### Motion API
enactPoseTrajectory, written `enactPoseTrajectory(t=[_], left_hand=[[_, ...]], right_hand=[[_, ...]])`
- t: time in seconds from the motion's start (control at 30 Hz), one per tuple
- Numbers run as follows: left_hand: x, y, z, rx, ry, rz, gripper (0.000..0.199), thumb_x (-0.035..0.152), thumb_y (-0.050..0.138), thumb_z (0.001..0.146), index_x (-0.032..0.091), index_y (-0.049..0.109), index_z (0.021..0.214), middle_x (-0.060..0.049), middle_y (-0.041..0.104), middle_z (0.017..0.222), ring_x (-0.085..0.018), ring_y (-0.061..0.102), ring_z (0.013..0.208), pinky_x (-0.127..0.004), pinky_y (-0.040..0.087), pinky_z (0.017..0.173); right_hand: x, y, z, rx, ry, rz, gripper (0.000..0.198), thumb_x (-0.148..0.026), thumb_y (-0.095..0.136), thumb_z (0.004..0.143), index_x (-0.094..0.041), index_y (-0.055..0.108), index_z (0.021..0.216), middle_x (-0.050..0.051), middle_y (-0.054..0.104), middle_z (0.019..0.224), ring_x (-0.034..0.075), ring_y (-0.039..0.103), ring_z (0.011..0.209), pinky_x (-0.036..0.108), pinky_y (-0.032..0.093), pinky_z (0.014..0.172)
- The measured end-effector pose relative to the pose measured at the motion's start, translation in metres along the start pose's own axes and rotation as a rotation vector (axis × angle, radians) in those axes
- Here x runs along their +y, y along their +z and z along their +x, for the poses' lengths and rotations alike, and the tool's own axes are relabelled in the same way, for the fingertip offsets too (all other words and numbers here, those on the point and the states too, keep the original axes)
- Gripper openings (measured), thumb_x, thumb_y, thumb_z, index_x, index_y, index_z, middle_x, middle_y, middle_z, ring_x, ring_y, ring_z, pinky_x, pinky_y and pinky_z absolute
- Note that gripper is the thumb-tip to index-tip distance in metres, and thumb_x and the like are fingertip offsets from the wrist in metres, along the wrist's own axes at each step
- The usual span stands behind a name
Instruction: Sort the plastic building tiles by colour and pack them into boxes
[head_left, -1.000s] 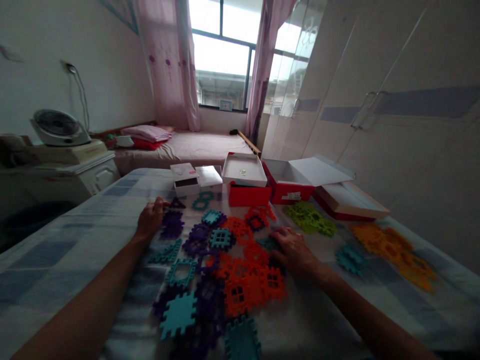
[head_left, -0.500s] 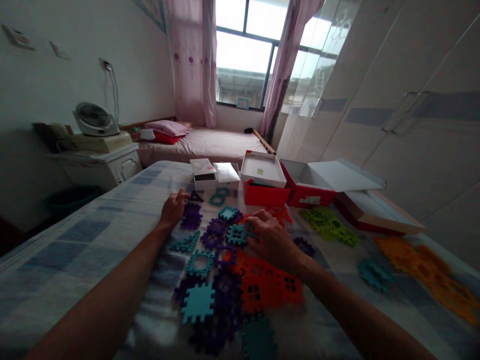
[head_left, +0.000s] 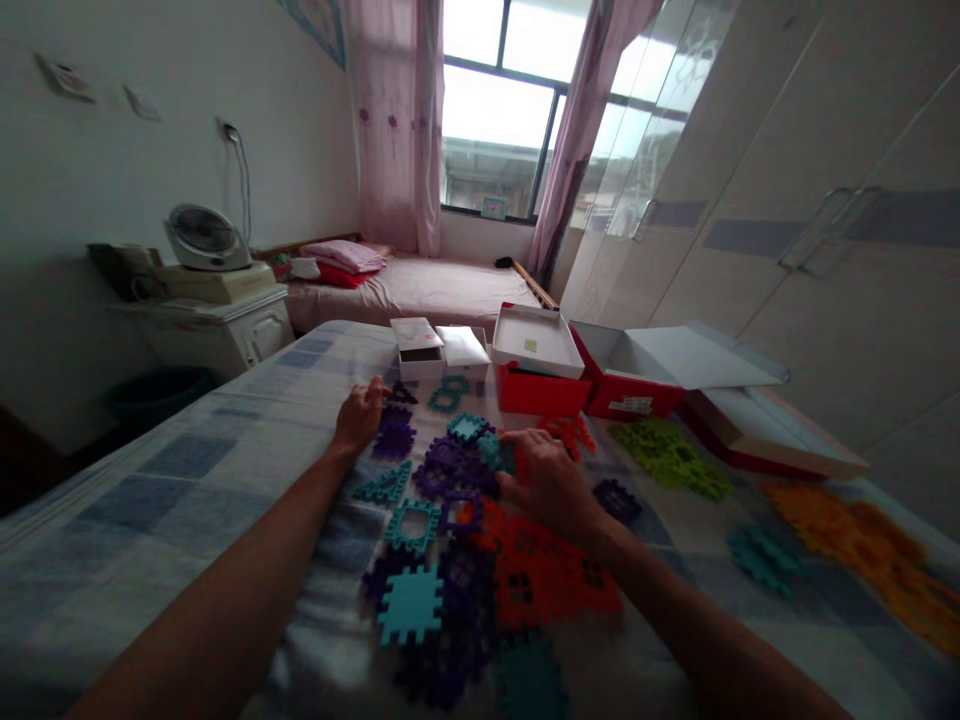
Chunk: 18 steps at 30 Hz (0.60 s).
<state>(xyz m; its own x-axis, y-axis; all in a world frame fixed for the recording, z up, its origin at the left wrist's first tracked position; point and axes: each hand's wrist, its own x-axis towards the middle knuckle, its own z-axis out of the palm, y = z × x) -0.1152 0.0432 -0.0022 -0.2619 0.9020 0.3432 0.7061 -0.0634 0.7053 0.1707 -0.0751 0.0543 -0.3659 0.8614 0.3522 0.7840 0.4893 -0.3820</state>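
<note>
My right hand (head_left: 546, 478) reaches over the middle of the bed-like surface, its thumb and fingers closed on a teal interlocking tile (head_left: 490, 450) that stands tilted. Beneath that tile lie purple notched tiles (head_left: 442, 468). At the far left of the pieces, my left hand (head_left: 363, 410) is curled, its fingertips beside a dark purple triangular tile (head_left: 403, 393); what they grip, if anything, is hidden. Nearer to me are a teal triangular tile (head_left: 385, 484), a teal frame tile (head_left: 413, 525) and a solid teal square tile (head_left: 411, 603). Orange-red window tiles (head_left: 540, 575) lie partly under my right forearm.
White small boxes (head_left: 420, 368) and red boxes (head_left: 541, 390) with open lids line the far edge. Green tiles (head_left: 667, 455), orange tiles (head_left: 855, 530) and a teal tile (head_left: 766, 557) lie to the right. A checked cloth (head_left: 225, 450) covers the surface.
The teal window tile, flat on the purple tiles before, is now tilted up in my right fingers and shifted right. My left hand stays beside the purple triangle. The view has turned slightly left.
</note>
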Motion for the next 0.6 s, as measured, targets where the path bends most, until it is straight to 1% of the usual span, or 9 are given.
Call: enactPoseTrajectory(t=[0.07, 0.1, 0.13, 0.2, 0.3, 0.4, 0.5, 0.57, 0.6], left_hand=[[0.000, 0.000, 0.000, 0.000, 0.003, 0.002, 0.066, 0.053, 0.012, 0.084, 0.016, 0.066, 0.084, -0.014, 0.067, 0.093, -0.024, 0.062, 0.090, -0.033, 0.044, 0.088], [0.000, 0.000, 0.000, 0.000, 0.002, 0.003, 0.066, 0.053, 0.012, 0.084, 0.016, 0.066, 0.084, -0.014, 0.067, 0.092, -0.024, 0.062, 0.090, -0.033, 0.044, 0.088], [0.000, 0.000, 0.000, -0.002, 0.000, 0.004, 0.066, 0.053, 0.012, 0.084, 0.016, 0.066, 0.084, -0.013, 0.067, 0.092, -0.024, 0.062, 0.090, -0.033, 0.045, 0.087], [0.000, -0.001, 0.000, -0.004, -0.006, 0.009, 0.065, 0.053, 0.012, 0.084, 0.016, 0.066, 0.083, -0.013, 0.067, 0.090, -0.025, 0.062, 0.089, -0.034, 0.045, 0.087], [0.000, -0.002, 0.001, -0.017, -0.007, 0.013, 0.061, 0.050, 0.015, 0.085, 0.016, 0.065, 0.082, -0.013, 0.067, 0.091, -0.025, 0.062, 0.089, -0.034, 0.045, 0.087], [-0.001, -0.004, 0.001, -0.032, 0.000, 0.018, 0.057, 0.047, 0.018, 0.086, 0.016, 0.065, 0.082, -0.013, 0.068, 0.092, -0.025, 0.062, 0.090, -0.035, 0.045, 0.086], [-0.001, -0.006, 0.001, -0.034, 0.007, 0.022, 0.056, 0.045, 0.018, 0.087, 0.015, 0.066, 0.083, -0.013, 0.068, 0.093, -0.025, 0.062, 0.090, -0.035, 0.045, 0.085], [-0.002, -0.006, 0.000, -0.030, 0.010, 0.027, 0.056, 0.045, 0.019, 0.087, 0.015, 0.066, 0.084, -0.012, 0.069, 0.092, -0.023, 0.062, 0.088, -0.033, 0.046, 0.083], [-0.002, -0.005, 0.000, -0.023, 0.012, 0.032, 0.055, 0.044, 0.019, 0.087, 0.015, 0.066, 0.085, -0.012, 0.069, 0.091, -0.023, 0.062, 0.087, -0.032, 0.047, 0.082]], right_hand=[[0.017, -0.019, -0.011, 0.031, 0.114, 0.130, 0.033, -0.030, 0.051, 0.081, -0.018, 0.056, 0.111, 0.008, 0.063, 0.106, 0.020, 0.058, 0.097, 0.035, 0.044, 0.085], [0.029, -0.030, -0.020, 0.054, 0.162, 0.142, 0.034, -0.032, 0.049, 0.082, -0.019, 0.056, 0.112, 0.008, 0.063, 0.107, 0.020, 0.059, 0.096, 0.034, 0.046, 0.083], [0.043, -0.042, -0.031, 0.101, 0.195, 0.094, 0.035, -0.035, 0.050, 0.081, -0.019, 0.056, 0.112, 0.008, 0.063, 0.109, 0.021, 0.059, 0.098, 0.035, 0.046, 0.084], [0.075, -0.064, -0.060, 0.181, 0.260, -0.105, 0.038, -0.038, 0.052, 0.078, -0.017, 0.058, 0.110, 0.011, 0.062, 0.111, 0.026, 0.057, 0.103, 0.040, 0.044, 0.089], [0.120, -0.089, -0.109, 0.184, 0.371, -0.324, 0.042, -0.042, 0.050, 0.078, -0.015, 0.060, 0.108, 0.013, 0.064, 0.108, 0.029, 0.058, 0.103, 0.044, 0.044, 0.089], [0.151, -0.102, -0.146, 0.153, 0.455, -0.442, 0.042, -0.044, 0.047, 0.078, -0.015, 0.061, 0.107, 0.013, 0.064, 0.106, 0.030, 0.058, 0.102, 0.045, 0.045, 0.088], [0.163, -0.109, -0.162, 0.144, 0.491, -0.510, 0.043, -0.044, 0.047, 0.077, -0.017, 0.061, 0.107, 0.013, 0.064, 0.109, 0.031, 0.056, 0.106, 0.048, 0.045, 0.087], [0.154, -0.110, -0.163, 0.199, 0.471, -0.533, 0.046, -0.046, 0.048, 0.077, -0.015, 0.060, 0.110, 0.015, 0.061, 0.115, 0.033, 0.053, 0.111, 0.050, 0.043, 0.090], [0.144, -0.110, -0.162, 0.232, 0.445, -0.520, 0.047, -0.046, 0.048, 0.077, -0.015, 0.059, 0.111, 0.015, 0.059, 0.117, 0.033, 0.051, 0.113, 0.050, 0.042, 0.092]])
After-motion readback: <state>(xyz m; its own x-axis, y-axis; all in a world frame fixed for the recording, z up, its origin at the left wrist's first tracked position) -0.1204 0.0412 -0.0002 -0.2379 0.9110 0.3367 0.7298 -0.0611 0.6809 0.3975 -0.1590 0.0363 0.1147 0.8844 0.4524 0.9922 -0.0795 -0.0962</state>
